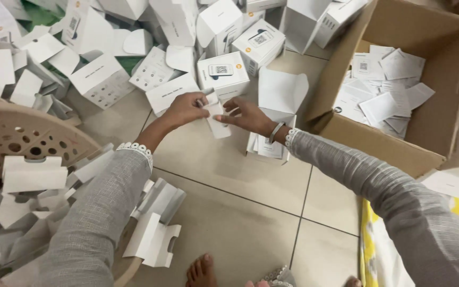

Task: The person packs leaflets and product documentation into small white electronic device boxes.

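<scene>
While both arms reached forward over the tiled floor (229, 180), the head view showed the left hand (186, 109) and the right hand (246, 116) meeting on one small white card insert (217, 119). Left hand: fingers pinched shut on the insert's upper left edge. Right hand: fingers closed on its right side, thumb on top; a bangle (275, 132) sat on that wrist. The insert was held just above the floor, in front of the pile of small white boxes (223, 72) and just left of an open white box (278, 114) standing on the tiles with papers inside it.

Surroundings, same view: a large brown carton (399, 154) at right held loose white leaflets (386, 87). A tan perforated basket (22, 141) at left was heaped with folded white card pieces (33, 172), some spilling toward the floor. Bare toes showed at the bottom edge.

Judgement: the step in hand looked like folding or shaping the card insert between both hands. Fold state could not be made out; fingers covered part of it. A next move would call for a steady two-handed grip along the crease lines and a clear spot for the finished piece, basket or open box both near.
</scene>
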